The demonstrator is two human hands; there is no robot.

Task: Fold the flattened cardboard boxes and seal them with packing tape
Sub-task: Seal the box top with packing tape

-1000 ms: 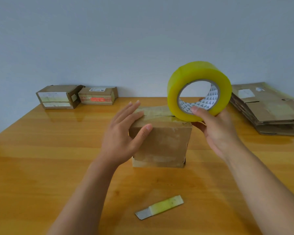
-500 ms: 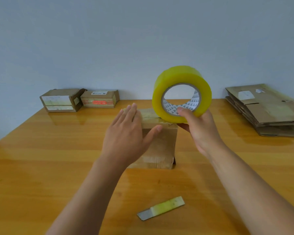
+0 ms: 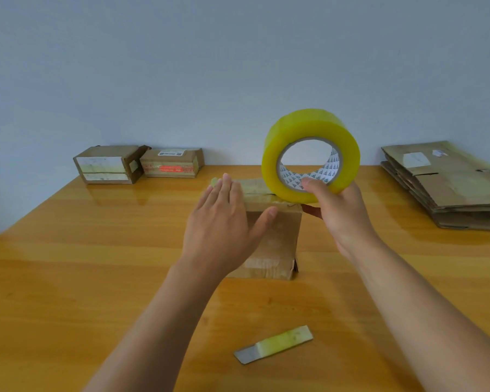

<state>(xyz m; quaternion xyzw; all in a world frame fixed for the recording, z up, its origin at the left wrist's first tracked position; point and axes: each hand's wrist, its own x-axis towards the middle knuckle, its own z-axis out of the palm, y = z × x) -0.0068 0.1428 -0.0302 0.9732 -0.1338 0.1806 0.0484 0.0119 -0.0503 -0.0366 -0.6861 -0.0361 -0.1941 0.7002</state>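
Where the left hand (image 3: 221, 230) lies flat over it, fingers straight and together, thumb spread, one folded box (image 3: 277, 239) at the middle of the table (image 3: 68, 278) is half hidden; its left side cannot be seen. One roll of yellow tape (image 3: 310, 155), upright above the box's right top edge; whether it touches the box is unclear. Right hand (image 3: 343, 219) pinches the roll, thumb inside the core, fingers hidden beneath. Two sealed boxes (image 3: 137, 164) at the far left corner, labels unreadable. One stack of flattened boxes (image 3: 447, 185) at the far right edge, cut off by the frame, count indistinct. One cutter blade (image 3: 273, 345) near the front edge, its grip wrapped in yellowish tape.
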